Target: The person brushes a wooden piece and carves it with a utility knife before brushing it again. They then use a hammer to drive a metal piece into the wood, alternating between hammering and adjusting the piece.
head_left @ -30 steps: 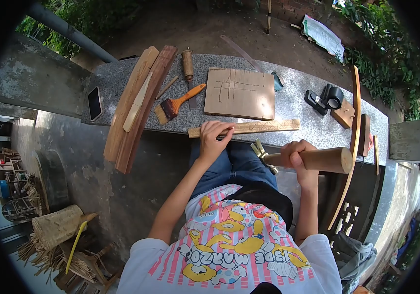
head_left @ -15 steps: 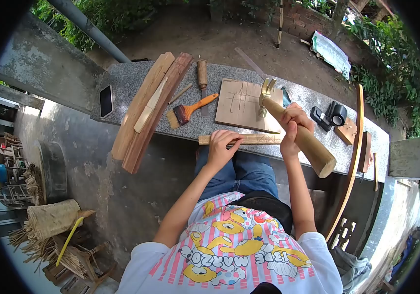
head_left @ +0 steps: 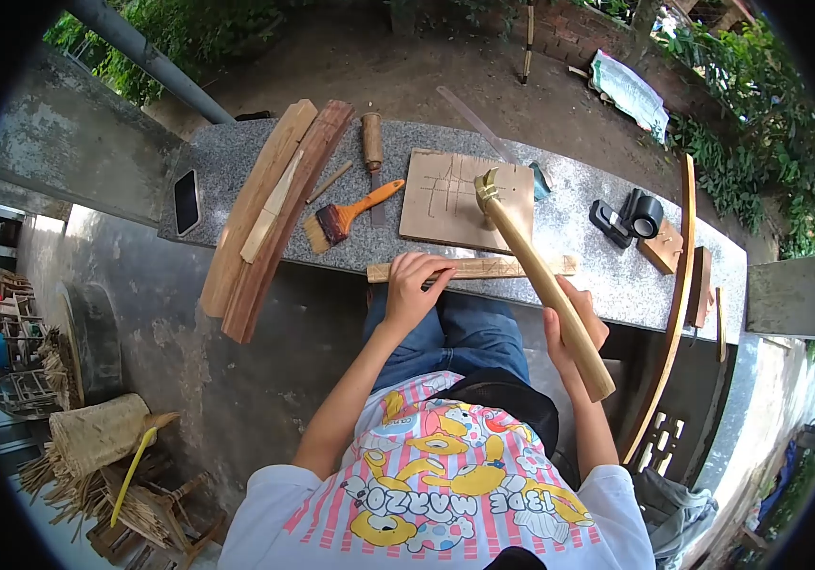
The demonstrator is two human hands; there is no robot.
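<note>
My left hand is closed over the left half of a narrow wooden strip at the bench's near edge, thumb and forefinger pinched together. Pencil marks show on the strip's right part. Whether something small sits between those fingertips I cannot tell. In my right hand is a claw hammer, gripped along its thick wooden handle. Its brass-coloured head points away from me, over a flat wooden board with pencilled lines. The handle crosses above the strip in this view.
On the stone bench lie a brush, a chisel, a phone and long wooden pieces overhanging the near edge. At right are a black tool, a drilled block and a curved strip.
My right hand has lowered toward me and turned, bringing the hammer's handle end nearer my body. The left hand stays on the strip. The whole view has shifted slightly.
</note>
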